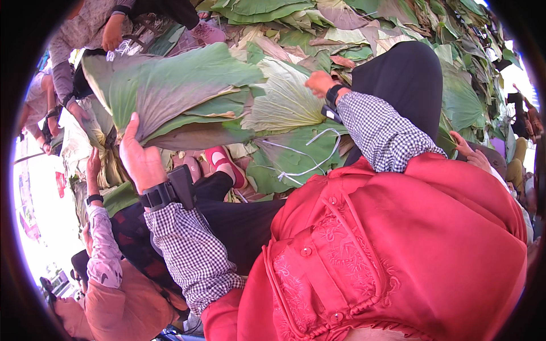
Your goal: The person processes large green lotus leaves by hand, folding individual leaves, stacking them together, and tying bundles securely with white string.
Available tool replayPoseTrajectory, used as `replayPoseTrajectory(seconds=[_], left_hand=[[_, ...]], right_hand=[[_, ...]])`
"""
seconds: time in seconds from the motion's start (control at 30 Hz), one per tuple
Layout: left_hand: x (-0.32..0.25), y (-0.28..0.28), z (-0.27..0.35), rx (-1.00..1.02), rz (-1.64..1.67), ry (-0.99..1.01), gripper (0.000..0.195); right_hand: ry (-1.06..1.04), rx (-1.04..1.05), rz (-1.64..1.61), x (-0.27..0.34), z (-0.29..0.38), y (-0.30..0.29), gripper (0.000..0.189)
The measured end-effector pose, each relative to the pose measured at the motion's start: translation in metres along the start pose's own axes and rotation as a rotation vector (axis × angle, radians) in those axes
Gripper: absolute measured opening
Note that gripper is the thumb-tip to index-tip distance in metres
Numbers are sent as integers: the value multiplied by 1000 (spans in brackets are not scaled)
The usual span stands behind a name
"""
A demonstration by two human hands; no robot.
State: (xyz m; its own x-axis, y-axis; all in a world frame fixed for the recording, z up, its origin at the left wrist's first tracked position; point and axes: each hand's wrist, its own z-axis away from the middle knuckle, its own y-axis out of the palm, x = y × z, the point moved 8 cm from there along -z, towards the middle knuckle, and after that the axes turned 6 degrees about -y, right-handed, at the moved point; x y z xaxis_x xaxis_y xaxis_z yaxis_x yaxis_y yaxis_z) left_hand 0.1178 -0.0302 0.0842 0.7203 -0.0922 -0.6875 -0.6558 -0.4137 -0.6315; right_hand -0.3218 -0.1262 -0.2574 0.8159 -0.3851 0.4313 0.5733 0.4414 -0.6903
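My left hand [143, 160] holds a sheaf of folded lotus leaves [183, 81] at its narrow end, thumb on top and fingers largely hidden. The leaves are green, with a purplish-brown area. My right hand [320, 84] is curled above the edge of a pale, veined lotus leaf [283, 98]; whether it grips anything cannot be made out. Beneath that leaf spreads a green lotus leaf [294, 153]. White string [313, 164] lies loosely across it, with a knot or crossing near its lower part.
Layered lotus leaves [273, 13] cover the ground ahead and pile up at the right [465, 85]. My bent knee [396, 76] rises beside my right forearm. Other people sit close by: a person's hand [112, 32] at upper left, a raised hand [94, 164] at left, another hand [467, 147] at right.
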Motion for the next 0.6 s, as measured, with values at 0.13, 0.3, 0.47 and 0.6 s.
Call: replayPoseTrajectory(seconds=[0.13, 0.3, 0.47, 0.6], left_hand=[[3, -22, 7, -82, -130, -52, 67], [14, -13, -2, 13, -147, -144, 69], [3, -11, 1, -79, -144, 58, 63], [3, -17, -3, -59, -209, 31, 57]], right_hand=[[32, 2, 261, -23, 17, 33, 37], [-78, 274, 592, -43, 8, 46, 48], [47, 261, 232, -38, 20, 46, 45], [-28, 167, 43, -29, 24, 35, 39]])
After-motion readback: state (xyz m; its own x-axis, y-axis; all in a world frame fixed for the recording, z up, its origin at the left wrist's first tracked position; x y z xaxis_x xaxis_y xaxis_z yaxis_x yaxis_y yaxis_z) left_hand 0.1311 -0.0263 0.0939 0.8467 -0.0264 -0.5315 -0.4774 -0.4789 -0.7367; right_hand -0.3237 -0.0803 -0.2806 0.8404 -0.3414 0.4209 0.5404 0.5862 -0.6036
